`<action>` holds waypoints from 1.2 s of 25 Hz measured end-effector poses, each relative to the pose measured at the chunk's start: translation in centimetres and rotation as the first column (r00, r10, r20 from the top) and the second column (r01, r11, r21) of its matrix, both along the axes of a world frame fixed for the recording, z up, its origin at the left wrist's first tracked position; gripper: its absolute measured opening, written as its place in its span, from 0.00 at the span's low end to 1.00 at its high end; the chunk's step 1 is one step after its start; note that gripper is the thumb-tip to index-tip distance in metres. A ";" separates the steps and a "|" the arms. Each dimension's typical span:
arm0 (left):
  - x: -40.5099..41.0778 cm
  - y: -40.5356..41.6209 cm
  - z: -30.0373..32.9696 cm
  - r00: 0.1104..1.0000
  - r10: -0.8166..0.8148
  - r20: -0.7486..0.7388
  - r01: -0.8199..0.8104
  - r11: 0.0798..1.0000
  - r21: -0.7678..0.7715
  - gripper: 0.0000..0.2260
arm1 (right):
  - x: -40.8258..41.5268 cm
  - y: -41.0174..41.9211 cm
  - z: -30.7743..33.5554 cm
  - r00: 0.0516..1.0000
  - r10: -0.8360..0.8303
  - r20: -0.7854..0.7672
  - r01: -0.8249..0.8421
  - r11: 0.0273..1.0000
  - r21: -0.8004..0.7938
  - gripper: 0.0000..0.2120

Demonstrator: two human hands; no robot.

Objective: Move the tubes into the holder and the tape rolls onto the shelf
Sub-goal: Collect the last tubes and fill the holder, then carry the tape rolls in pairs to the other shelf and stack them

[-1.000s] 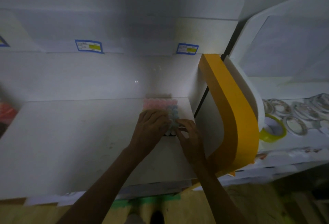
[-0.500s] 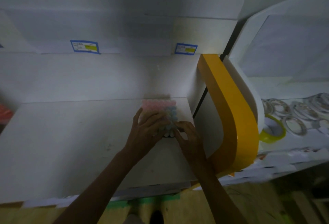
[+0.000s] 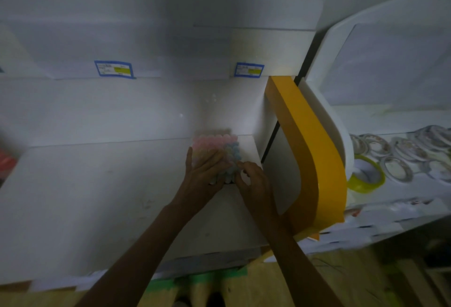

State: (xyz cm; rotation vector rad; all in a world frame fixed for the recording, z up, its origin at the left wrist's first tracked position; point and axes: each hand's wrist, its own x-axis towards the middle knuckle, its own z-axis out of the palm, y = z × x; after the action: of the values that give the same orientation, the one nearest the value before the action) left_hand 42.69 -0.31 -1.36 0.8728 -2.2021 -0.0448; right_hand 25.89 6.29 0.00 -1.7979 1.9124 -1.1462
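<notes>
Since the earlier frame, the left hand (image 3: 206, 175) has spread out: its fingers (image 3: 219, 160) now lie straighter across the top of the tubes (image 3: 214, 144), thumb lifted to the left, pressing rather than curling round them. The right hand (image 3: 253, 179) has its fingers bent at the near right corner of the cluster and seems to pinch one tube between thumb and fingertips, though blur hides the exact contact.

The pastel pink, yellow and blue tubes stand packed upright in the holder (image 3: 228, 182), of which only a dark near edge shows, at the far right of the white shelf (image 3: 97, 197) beside its side wall. They look light, stiff and smooth, so likely to slip or tip if pushed sideways. I would take each one high on its shaft, just under the cap, and steady its neighbours from above.

Beyond the yellow divider (image 3: 314, 160), the tape rolls (image 3: 395, 160) lie on the right-hand shelf, well apart from both hands.
</notes>
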 end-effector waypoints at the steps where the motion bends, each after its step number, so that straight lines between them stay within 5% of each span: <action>1: 0.1 0.0 0.0 1.000 0.007 0.006 -0.007 1.000 0.007 0.16 | 0.1 -0.1 -0.4 1.000 -0.002 -0.031 0.002 1.000 -0.002 0.13; 11: 1.4 1.7 2.4 0.985 -0.036 0.166 0.008 0.987 0.162 0.31 | 0.4 1.4 0.6 0.995 0.000 -0.105 0.012 0.994 0.111 0.20; 15: 3.5 3.0 3.4 0.993 0.001 0.114 -0.027 0.972 0.231 0.32 | 1.1 2.7 2.7 1.000 -0.025 -0.003 0.026 0.989 0.145 0.27; 20: 6.8 4.5 5.8 0.983 0.038 0.180 -0.092 0.948 0.304 0.37 | 3.5 5.3 8.0 0.999 -0.014 -0.042 0.013 0.999 -0.039 0.25; 30: -0.1 13.2 13.2 0.943 -0.326 0.072 0.312 0.936 0.164 0.33 | 0.2 19.8 11.9 0.944 -0.284 -0.166 0.252 0.949 -0.190 0.24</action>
State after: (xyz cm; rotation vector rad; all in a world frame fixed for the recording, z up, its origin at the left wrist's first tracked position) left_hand 42.62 12.94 11.79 0.5968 -2.4389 -0.3357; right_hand 26.13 26.08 11.92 -1.8295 2.2949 -1.2959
